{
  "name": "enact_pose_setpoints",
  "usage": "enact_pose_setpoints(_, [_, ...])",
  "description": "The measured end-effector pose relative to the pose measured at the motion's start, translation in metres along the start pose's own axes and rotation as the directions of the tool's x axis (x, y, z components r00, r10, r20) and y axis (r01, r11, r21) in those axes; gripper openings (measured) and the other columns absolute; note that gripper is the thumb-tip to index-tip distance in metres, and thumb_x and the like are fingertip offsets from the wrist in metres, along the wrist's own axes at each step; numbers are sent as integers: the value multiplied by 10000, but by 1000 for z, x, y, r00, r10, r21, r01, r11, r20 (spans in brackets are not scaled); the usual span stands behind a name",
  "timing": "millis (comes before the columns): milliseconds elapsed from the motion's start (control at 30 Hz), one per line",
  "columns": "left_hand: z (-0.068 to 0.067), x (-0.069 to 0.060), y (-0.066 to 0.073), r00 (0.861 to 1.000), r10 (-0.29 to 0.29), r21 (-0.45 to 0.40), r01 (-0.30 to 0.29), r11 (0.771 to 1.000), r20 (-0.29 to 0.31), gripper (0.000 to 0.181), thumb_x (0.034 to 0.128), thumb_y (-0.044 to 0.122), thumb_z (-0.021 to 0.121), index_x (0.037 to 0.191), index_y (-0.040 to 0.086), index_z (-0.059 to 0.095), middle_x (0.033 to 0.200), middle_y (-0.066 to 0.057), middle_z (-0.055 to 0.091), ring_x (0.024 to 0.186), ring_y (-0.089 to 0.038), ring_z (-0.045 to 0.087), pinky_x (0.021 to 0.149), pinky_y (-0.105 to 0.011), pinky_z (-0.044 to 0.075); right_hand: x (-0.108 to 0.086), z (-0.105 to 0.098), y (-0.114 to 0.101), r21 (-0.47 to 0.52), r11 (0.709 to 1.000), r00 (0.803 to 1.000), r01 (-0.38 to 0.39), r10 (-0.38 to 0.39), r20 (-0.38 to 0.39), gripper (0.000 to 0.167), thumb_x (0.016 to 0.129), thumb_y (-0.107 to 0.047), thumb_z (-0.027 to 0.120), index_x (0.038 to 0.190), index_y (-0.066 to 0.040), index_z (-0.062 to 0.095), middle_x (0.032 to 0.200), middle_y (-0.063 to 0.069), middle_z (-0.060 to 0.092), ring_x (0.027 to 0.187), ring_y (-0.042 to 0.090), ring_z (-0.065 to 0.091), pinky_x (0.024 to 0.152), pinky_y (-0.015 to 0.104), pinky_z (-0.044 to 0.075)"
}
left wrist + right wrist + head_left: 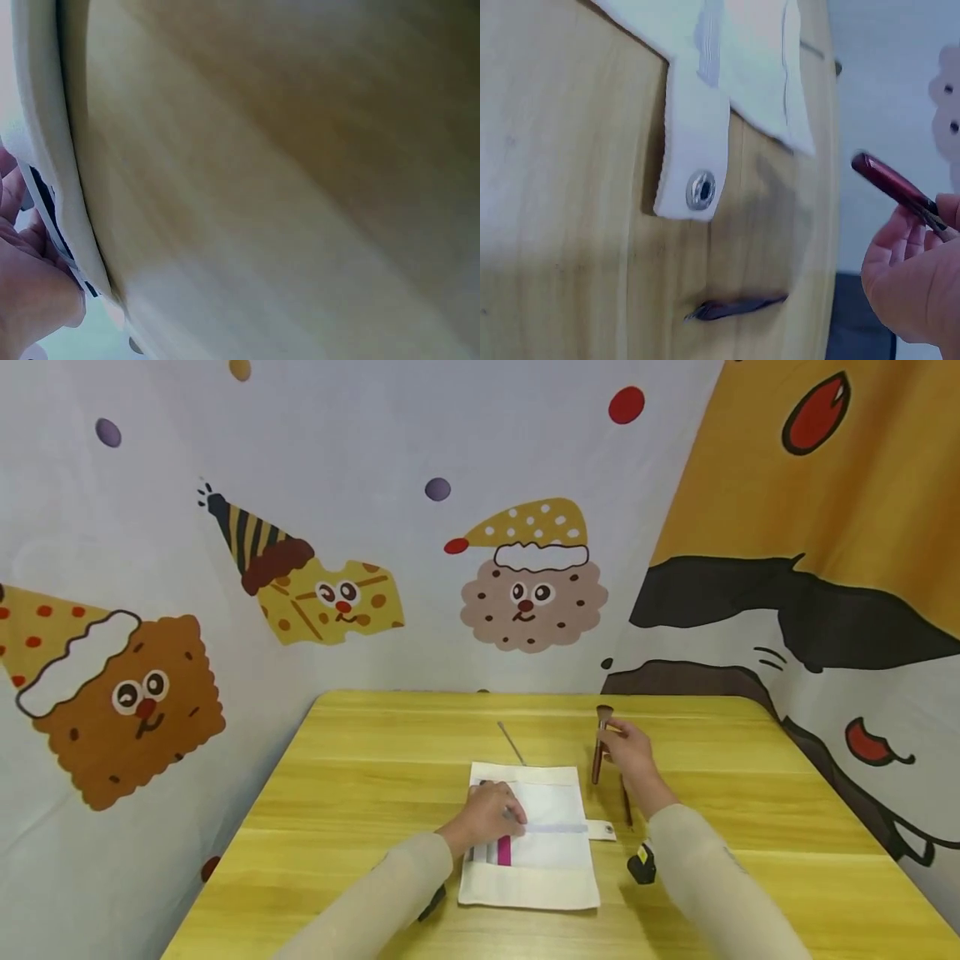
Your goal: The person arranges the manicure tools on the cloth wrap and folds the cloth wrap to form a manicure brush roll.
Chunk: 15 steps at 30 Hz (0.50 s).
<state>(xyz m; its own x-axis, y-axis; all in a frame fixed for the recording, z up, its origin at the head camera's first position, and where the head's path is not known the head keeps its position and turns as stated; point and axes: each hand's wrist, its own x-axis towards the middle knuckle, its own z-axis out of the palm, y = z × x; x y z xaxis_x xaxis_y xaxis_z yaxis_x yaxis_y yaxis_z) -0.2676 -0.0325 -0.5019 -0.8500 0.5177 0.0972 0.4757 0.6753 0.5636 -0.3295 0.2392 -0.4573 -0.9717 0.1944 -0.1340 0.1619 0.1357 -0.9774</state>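
Observation:
A cream cloth case (528, 889) lies unfolded on the table, with grey and magenta strips at its left side. My left hand (491, 814) rests over that side, fingers curled; something small and grey shows at its fingertips, too small to name. In the left wrist view the hand (34, 277) is at the case's edge (56, 150). Right of the case, my right hand (630, 750) holds a dark red brush (597, 760) upright above the table, bristles up. The right wrist view shows the brush handle (892, 184) pinched by the right hand (919, 289).
A snap strap (602, 831) sticks out from the case's right edge. A short dark red tool (627, 806) lies right of it, with a black and yellow object (642, 864) nearer the front. Behind the case lies a thin grey stick (512, 742). A patterned curtain hangs behind the table.

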Motion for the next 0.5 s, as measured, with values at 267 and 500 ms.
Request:
enact_pose_setpoints(267, [1, 3, 1, 1000, 6, -27, -6, 1000, -1, 96, 794, 182, 835, 760, 219, 753, 840, 144, 570, 926, -94, 499, 892, -398, 300, -11, 11, -5, 76, 996, 984, -37, 23, 177, 621, 1016, -182, 570, 1552, -52, 283, 1201, 142, 504, 846, 122, 613, 989, 429, 474])
enact_pose_setpoints(500, [0, 3, 0, 1000, -24, -25, 25, 999, 15, 104, 794, 205, 836, 746, 232, 749, 834, 161, 563, 911, -83, 494, 896, -392, 305, -16, 42, 0, 116, 986, 967, -122, 91, 238, 648, 1005, -126, 584, 1555, -34, 254, 1323, 244, 494, 886, 172, 628, 895, 341, 533])
